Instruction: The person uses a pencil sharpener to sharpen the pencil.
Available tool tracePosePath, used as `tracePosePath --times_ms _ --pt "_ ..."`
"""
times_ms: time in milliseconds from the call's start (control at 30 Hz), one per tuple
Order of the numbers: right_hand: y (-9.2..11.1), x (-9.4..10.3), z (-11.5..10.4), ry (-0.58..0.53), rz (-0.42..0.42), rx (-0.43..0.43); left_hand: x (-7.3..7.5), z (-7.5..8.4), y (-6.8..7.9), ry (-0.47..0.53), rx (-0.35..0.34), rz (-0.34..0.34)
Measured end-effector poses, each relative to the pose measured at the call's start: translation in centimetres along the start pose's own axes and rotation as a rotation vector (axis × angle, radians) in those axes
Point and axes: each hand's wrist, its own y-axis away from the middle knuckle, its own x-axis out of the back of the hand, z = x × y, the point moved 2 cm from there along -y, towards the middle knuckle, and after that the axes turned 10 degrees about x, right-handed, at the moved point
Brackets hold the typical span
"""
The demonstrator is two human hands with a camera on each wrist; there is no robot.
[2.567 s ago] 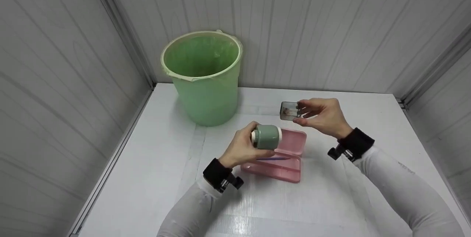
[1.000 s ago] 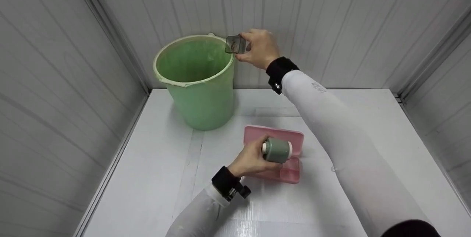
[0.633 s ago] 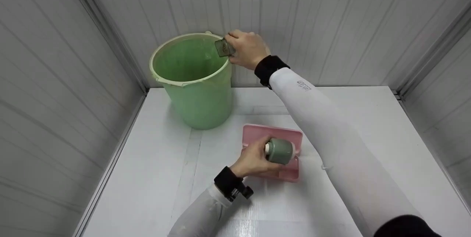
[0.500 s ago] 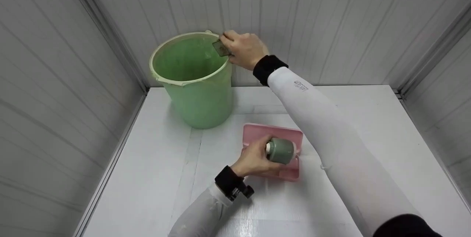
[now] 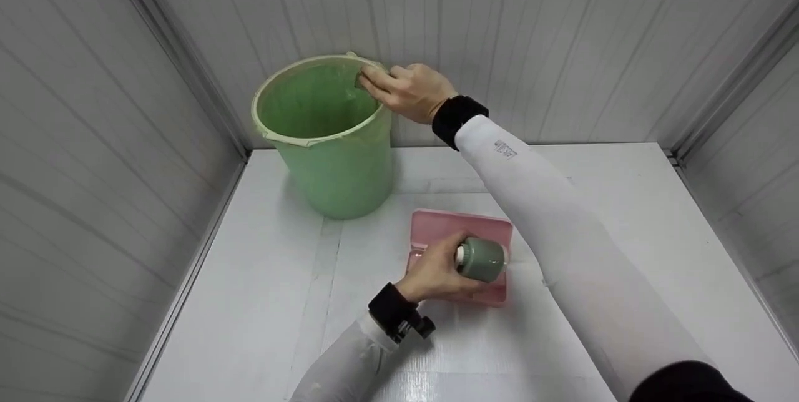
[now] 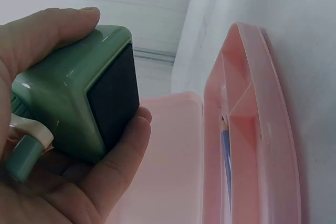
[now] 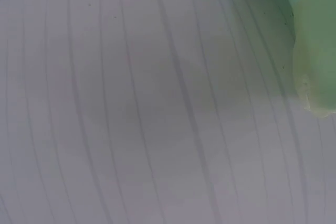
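My left hand (image 5: 434, 272) grips a green crank pencil sharpener (image 5: 484, 259) above the open pink pencil case (image 5: 462, 222). In the left wrist view the sharpener's dark square end faces outward, and its small crank handle (image 6: 25, 157) shows between palm and body. A blue pencil (image 6: 227, 153) lies in the case's long compartment. Over the right rim of the green bucket (image 5: 331, 183), my right hand (image 5: 409, 91) pinches the clear grey shavings drawer (image 5: 358, 81), tipped toward the inside and mostly hidden by the fingers.
The bucket stands at the back left of the white table (image 5: 262, 302), near the grey panel wall (image 5: 530, 46). More panel walls rise at left and right. In the right wrist view only wall and part of the bucket (image 7: 317, 40) show.
My right hand has carried the shavings drawer left and up to the bucket, then turned it over the rim. My left hand has shifted slightly right and down with the sharpener.
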Motion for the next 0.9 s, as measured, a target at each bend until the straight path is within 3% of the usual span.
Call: tracePosePath --times_ms 233,533,900 --pt "-0.33 0.2 -0.07 0.042 0.044 0.067 -0.02 -0.11 0.06 0.025 0.008 -0.013" --pt "-0.81 0.2 -0.41 0.055 0.025 0.131 0.51 -0.14 0.1 0.016 -0.005 -0.007" --pt "-0.76 0.24 -0.5 0.035 0.01 0.123 0.68 -0.18 0.22 0.01 -0.001 -0.001"
